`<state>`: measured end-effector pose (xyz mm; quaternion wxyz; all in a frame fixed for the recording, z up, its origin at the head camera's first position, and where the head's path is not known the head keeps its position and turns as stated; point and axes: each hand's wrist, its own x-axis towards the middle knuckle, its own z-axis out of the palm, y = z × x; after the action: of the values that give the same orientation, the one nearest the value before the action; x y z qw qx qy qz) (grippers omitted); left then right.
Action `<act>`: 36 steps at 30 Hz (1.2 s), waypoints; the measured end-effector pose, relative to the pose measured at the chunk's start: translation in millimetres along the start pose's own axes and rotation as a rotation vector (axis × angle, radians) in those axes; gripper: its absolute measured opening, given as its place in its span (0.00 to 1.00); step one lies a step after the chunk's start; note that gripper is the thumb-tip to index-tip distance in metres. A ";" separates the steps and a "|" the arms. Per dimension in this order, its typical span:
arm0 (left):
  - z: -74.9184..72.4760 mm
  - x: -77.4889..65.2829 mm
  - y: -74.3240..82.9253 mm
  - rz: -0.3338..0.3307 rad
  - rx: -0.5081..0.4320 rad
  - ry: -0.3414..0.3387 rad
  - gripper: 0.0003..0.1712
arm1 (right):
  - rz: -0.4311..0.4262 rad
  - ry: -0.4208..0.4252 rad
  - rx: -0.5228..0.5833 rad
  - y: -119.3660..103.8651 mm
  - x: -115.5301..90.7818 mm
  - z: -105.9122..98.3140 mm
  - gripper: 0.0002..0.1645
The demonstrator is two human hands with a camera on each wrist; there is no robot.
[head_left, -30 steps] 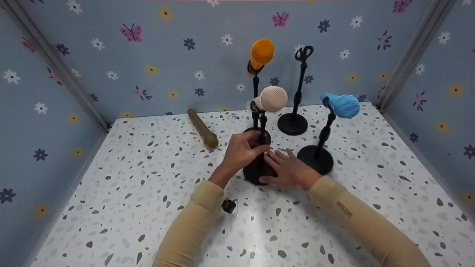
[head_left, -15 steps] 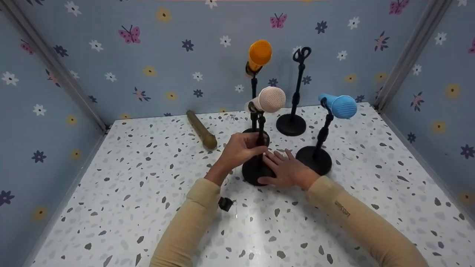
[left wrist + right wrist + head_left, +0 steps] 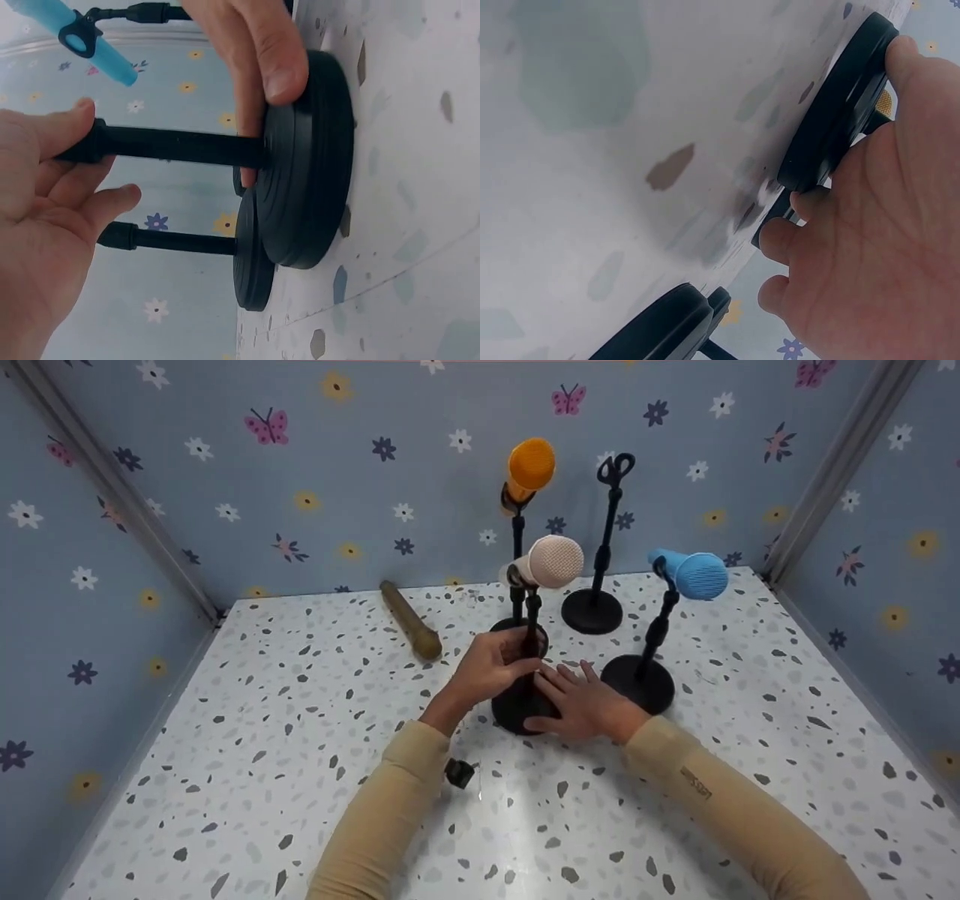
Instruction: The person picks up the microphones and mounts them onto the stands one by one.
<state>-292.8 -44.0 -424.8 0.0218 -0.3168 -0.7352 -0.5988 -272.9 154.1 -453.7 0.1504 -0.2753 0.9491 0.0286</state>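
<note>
In the head view my left hand (image 3: 486, 666) holds the pole of a black microphone stand (image 3: 521, 705), thumb and fingers about its collar. A pale pink microphone (image 3: 555, 562) sits tilted in that stand's clip. My right hand (image 3: 585, 706) rests on the right side of the same round base (image 3: 319, 165), fingers extended and spread. The left wrist view shows the thumb and fingers around the pole (image 3: 180, 145). In the right wrist view the thumb touches one edge of the base (image 3: 840, 105) and the fingers lie past its other end.
Behind stands an orange microphone (image 3: 531, 465) on its stand. A stand with a bare clip (image 3: 592, 611) is at the back right, and a blue microphone (image 3: 700, 575) on a stand is to the right. A brown-gold microphone (image 3: 411, 622) lies left on the speckled table (image 3: 300, 735).
The view shifts slightly. Both hands stay at the stand almost unmoved, and the microphones keep their places.
</note>
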 end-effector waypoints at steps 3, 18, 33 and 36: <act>-4.4 -0.3 -2.7 -0.007 -0.041 -0.030 0.18 | 0.002 -0.003 -0.001 -0.8 0.9 -0.3 0.59; -9.2 -41.9 -16.1 -0.198 0.623 -0.440 0.45 | -0.004 -0.060 0.024 3.6 -0.2 -7.0 0.64; -3.0 -51.0 -17.6 -0.313 0.799 -0.522 0.44 | -0.047 -0.066 0.088 14.7 -4.1 -7.8 0.60; -2.6 -51.9 -18.5 -0.312 0.805 -0.520 0.44 | -0.052 -0.076 0.104 17.8 -6.1 -6.8 0.57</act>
<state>-261.4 -70.6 -461.4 -0.1314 -0.3085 -0.9275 -0.1651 -279.3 171.4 -445.9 0.2012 -0.2904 0.9354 -0.0144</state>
